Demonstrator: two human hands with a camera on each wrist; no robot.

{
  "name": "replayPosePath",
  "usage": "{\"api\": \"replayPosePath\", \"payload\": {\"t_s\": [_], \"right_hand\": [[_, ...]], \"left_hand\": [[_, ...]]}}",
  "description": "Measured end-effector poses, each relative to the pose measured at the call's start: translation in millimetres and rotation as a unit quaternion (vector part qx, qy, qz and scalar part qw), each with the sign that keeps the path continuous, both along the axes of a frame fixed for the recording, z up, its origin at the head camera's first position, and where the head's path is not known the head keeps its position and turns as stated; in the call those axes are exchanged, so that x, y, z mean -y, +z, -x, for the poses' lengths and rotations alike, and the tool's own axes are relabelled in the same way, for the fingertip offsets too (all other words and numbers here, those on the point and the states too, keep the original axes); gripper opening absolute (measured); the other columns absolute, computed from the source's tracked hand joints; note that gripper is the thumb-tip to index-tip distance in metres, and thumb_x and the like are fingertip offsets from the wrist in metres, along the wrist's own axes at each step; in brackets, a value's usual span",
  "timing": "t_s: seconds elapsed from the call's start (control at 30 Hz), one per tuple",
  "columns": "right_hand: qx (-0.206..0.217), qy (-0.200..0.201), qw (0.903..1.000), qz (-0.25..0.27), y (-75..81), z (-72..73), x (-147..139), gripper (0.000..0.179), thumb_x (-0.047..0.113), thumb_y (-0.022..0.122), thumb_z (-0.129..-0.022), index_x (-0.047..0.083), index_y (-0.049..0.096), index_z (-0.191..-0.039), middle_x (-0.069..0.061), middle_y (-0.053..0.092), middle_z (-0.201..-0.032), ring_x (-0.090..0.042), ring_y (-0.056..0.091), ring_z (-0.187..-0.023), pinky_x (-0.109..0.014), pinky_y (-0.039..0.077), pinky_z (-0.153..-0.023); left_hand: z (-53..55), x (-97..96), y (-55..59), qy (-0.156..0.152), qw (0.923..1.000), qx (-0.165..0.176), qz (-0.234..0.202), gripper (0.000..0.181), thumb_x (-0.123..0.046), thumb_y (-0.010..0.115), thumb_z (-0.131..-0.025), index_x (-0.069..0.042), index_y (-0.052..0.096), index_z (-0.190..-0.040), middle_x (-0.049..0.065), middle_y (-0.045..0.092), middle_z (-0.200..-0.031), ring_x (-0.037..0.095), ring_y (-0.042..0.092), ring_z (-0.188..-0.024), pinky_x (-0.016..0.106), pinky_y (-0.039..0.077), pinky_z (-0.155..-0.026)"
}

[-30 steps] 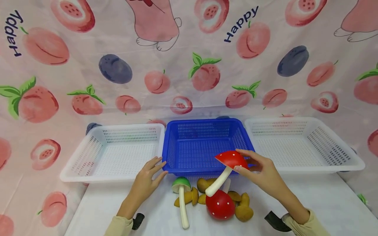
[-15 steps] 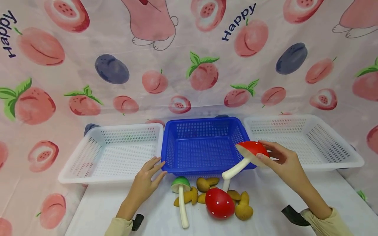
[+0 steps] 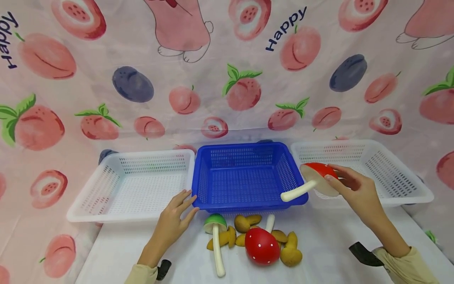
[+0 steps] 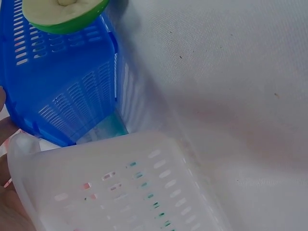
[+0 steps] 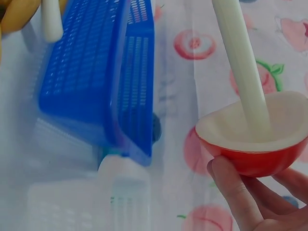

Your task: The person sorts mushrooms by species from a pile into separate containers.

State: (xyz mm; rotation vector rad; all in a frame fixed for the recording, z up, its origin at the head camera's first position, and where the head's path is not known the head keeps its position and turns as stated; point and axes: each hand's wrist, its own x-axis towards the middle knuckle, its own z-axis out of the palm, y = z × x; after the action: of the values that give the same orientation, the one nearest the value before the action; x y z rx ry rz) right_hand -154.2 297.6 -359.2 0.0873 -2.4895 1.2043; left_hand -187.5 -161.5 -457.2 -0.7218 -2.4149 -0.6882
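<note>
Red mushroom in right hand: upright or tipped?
Tipped: the right hand holds the red mushroom by its cap, its white stem slanting leftward.

Beyond the left hand (image 3: 173,217) and the right hand (image 3: 358,189) hangs a pale pink cloth (image 3: 213,79), lightly creased, printed with peaches, dark blue fruit, rabbit figures and "Happy"; it also flanks them on either side. Below them spreads a white tabletop (image 3: 189,254), softly lit.
</note>
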Motion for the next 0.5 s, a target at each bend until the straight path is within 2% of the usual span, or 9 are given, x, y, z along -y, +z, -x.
{"api": "replayPosePath", "payload": {"t_s": [0.1, 0.17, 0.33, 0.43, 0.5], "right_hand": [[0.002, -0.008, 1.0, -0.001, -1.8, 2.3, -6, 0.045, 0.022, 0.065, -0.091, 0.006, 0.055, -0.131, -0.02, 0.057, -0.122, 0.012, 0.053, -0.087, -0.014, 0.052, -0.063], [0.003, -0.013, 0.9999, -0.005, -3.4, 3.7, -11, 0.045, 0.023, 0.065, -0.09, 0.006, 0.056, -0.131, -0.015, 0.059, -0.119, 0.011, 0.053, -0.086, -0.014, 0.052, -0.063], [0.012, -0.026, 0.9996, -0.003, -6.5, 5.9, -23, 0.045, 0.026, 0.064, -0.091, 0.006, 0.056, -0.13, 0.01, 0.058, -0.11, 0.01, 0.053, -0.085, -0.016, 0.053, -0.062], [0.011, -0.029, 0.9995, 0.001, -8.1, 6.7, -30, 0.046, 0.027, 0.064, -0.091, 0.005, 0.055, -0.131, 0.017, 0.055, -0.106, 0.01, 0.053, -0.084, -0.015, 0.053, -0.061], [0.009, -0.033, 0.9994, -0.001, -9.1, 8.1, -34, 0.047, 0.026, 0.064, -0.091, 0.004, 0.054, -0.132, 0.017, 0.055, -0.106, 0.01, 0.054, -0.083, -0.015, 0.053, -0.061]], "left_hand": [[0.1, -0.1, -0.7, 0.003, 1.0, 0.003, 0.003, 0.037, -0.018, 0.074, -0.083, -0.003, 0.068, -0.116, 0.017, 0.057, -0.128, 0.034, 0.049, -0.123, 0.047, 0.048, -0.092], [0.1, -0.3, -1.2, 0.007, 0.9999, 0.007, 0.004, 0.037, -0.019, 0.074, -0.083, -0.003, 0.068, -0.116, 0.016, 0.057, -0.128, 0.033, 0.049, -0.123, 0.047, 0.048, -0.092], [1.1, -0.3, -2.2, 0.009, 0.9999, 0.008, 0.003, 0.037, -0.019, 0.073, -0.084, -0.003, 0.067, -0.117, 0.016, 0.057, -0.128, 0.034, 0.049, -0.123, 0.048, 0.047, -0.093], [1.3, -0.2, -2.9, 0.006, 1.0, 0.004, 0.0, 0.037, -0.019, 0.073, -0.083, -0.003, 0.067, -0.116, 0.017, 0.058, -0.127, 0.034, 0.049, -0.123, 0.049, 0.046, -0.094], [1.3, 0.0, -3.0, 0.004, 1.0, 0.0, -0.002, 0.037, -0.018, 0.074, -0.083, -0.003, 0.068, -0.115, 0.017, 0.058, -0.126, 0.034, 0.05, -0.122, 0.049, 0.047, -0.094]]}}
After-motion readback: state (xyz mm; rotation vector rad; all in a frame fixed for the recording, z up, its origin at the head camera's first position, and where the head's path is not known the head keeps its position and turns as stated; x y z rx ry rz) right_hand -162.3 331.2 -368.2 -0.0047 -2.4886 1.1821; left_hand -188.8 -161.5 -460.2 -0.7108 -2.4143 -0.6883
